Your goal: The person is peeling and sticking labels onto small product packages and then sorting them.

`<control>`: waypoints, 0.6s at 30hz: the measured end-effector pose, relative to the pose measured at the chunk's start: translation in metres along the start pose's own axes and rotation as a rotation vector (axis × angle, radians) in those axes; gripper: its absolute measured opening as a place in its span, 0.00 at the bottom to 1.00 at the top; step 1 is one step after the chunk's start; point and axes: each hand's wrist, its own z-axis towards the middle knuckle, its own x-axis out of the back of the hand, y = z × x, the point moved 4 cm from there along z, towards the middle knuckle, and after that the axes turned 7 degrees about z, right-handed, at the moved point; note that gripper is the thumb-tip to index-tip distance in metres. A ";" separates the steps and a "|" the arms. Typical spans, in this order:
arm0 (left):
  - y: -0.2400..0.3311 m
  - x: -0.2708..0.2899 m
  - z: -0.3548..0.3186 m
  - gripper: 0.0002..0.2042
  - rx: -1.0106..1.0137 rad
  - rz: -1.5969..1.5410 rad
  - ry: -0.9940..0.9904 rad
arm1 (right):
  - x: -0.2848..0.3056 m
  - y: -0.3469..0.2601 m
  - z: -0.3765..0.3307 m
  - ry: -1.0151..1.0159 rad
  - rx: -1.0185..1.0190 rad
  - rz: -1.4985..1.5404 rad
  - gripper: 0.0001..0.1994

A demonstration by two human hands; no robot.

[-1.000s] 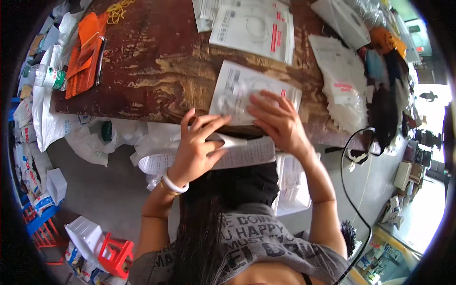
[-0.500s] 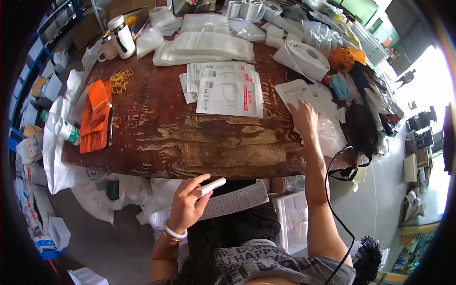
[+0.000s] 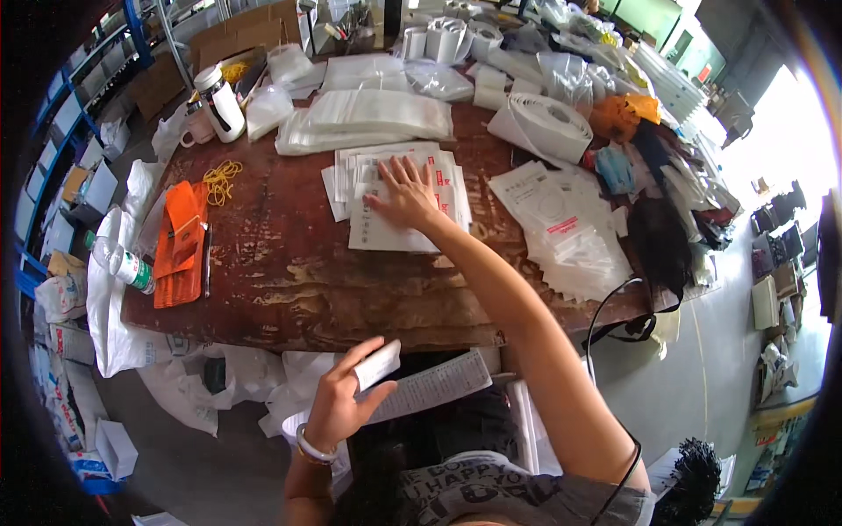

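Observation:
My right hand lies with spread fingers on a stack of white printed packaging sheets or bags at the middle of the table. Below the table's front edge, my left hand pinches a small flat white piece between thumb and fingers; its exact kind is unclear. A long white strip with printed rows stretches across my lap, just behind that hand. To the right of the stack, a second pile of similar printed bags is fanned out.
Clear plastic sleeves lie behind the stack. A wide white roll sits at the back right. Orange packets, yellow string, a bottle and a flask are at the left. A black cable hangs near my right arm.
My right hand has moved left from the fanned pile onto the middle stack. My left hand still holds the white piece, now turned with its flat face showing more. The view has shifted slightly.

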 end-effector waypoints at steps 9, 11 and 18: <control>-0.008 -0.020 0.014 0.11 -0.079 -0.005 0.059 | 0.048 -0.027 -0.126 -0.014 0.150 -0.083 0.43; -0.012 -0.022 0.022 0.12 -0.081 0.016 0.044 | 0.080 -0.045 -0.151 0.079 0.276 0.220 0.34; -0.025 -0.031 0.005 0.12 -0.001 -0.055 -0.095 | 0.115 -0.091 -0.239 -0.239 0.487 0.724 0.06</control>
